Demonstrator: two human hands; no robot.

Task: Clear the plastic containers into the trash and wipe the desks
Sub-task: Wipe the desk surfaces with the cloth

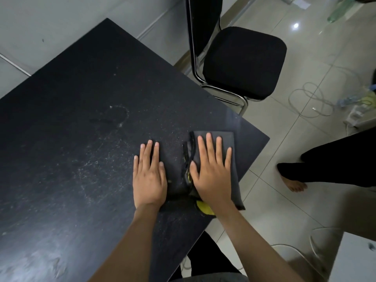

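Note:
A black desk (77,123) fills the left and middle of the view, its top dusty with pale smears and crumbs. A dark grey cloth (234,159) with a yellow patch lies near the desk's right corner. My left hand (149,176) presses flat on the cloth's left part, fingers spread. My right hand (212,169) lies flat on the cloth's right part, fingers apart. Neither hand grips anything. No plastic containers are on the desk.
A black chair (244,60) with a chrome frame stands past the desk's far right edge. Another person's leg and bare foot (295,185) are on the tiled floor at right. White cables (311,102) and clutter lie further right.

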